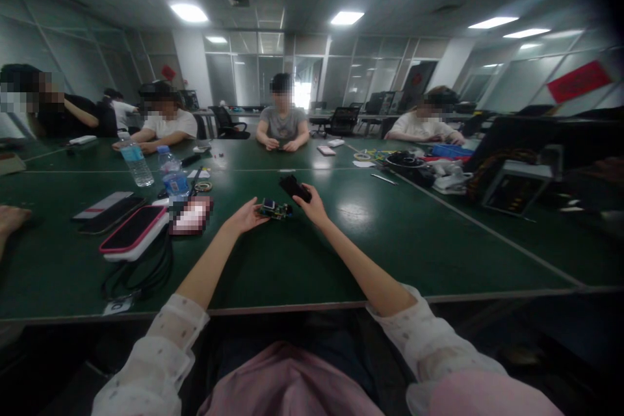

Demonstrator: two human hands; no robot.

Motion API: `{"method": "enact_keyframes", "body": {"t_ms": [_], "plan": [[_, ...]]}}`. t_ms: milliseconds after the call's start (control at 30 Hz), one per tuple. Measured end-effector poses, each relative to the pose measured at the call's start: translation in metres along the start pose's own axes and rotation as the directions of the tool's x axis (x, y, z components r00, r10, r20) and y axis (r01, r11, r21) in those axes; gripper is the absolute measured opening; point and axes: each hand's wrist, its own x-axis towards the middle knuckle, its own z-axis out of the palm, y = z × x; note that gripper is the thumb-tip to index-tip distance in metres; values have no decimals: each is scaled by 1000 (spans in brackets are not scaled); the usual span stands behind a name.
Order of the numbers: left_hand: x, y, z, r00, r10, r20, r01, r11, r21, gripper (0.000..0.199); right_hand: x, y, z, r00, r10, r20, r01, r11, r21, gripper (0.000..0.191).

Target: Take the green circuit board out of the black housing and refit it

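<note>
My left hand (249, 216) is closed on the left end of a small green circuit board (277, 210), which carries a dark square part like a little screen. In my right hand (314, 206) is a flat black case-like piece (292, 189), gripped at its right end and slanting up to the left. The board and the black piece are apart, with a narrow gap between them. Both hands are over the green table (312, 266). What the left fingers do behind the board is partly hidden.
Left of me lie a pink-edged phone (134, 229), black cables (146, 273) and two water bottles (136, 159) (173, 172). A pen (384, 179), tangled cables (409, 159) and a metal box (511, 187) are to the right. Several people sit around the table.
</note>
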Motion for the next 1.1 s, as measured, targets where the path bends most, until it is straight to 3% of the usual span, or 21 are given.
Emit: {"method": "enact_keyframes", "body": {"t_ms": [100, 200, 467, 567, 667, 800, 900, 1000, 1100], "plan": [[-4, 1, 5, 1000, 0, -17, 0, 1000, 8, 40, 3, 7, -9, 995, 30, -100, -48, 982, -185, 55], [-8, 1, 9, 999, 3, -34, -3, 1000, 15, 39, 2, 12, -14, 991, 67, -113, -102, 936, -337, 55], [-6, 0, 10, 998, 28, -48, -25, 999, 49, 35, -9, 19, -7, 987, 148, 56, -80, 774, -628, 61], [-6, -2, 11, 995, 97, -39, -90, 983, 160, 37, -10, 18, -5, 983, 177, 48, -101, 742, -663, 64], [-8, -4, 11, 983, 165, 83, -183, 938, 295, 51, -10, 16, -5, 980, 200, 22, -134, 734, -666, 60], [-11, -6, 7, 947, 245, 208, -317, 821, 475, 54, -9, 16, -5, 975, 220, 24, -149, 735, -662, 60], [-8, -7, 4, 913, 305, 270, -407, 714, 569, 68, -8, 18, -5, 974, 225, 34, -146, 731, -667, 62], [-3, -6, 0, 890, 352, 290, -456, 652, 606, 72, -8, 20, -5, 974, 222, 35, -143, 733, -665, 62], [0, -5, -3, 885, 377, 274, -461, 623, 632, 63, -8, 22, -5, 977, 212, 35, -139, 747, -650, 62]]}}
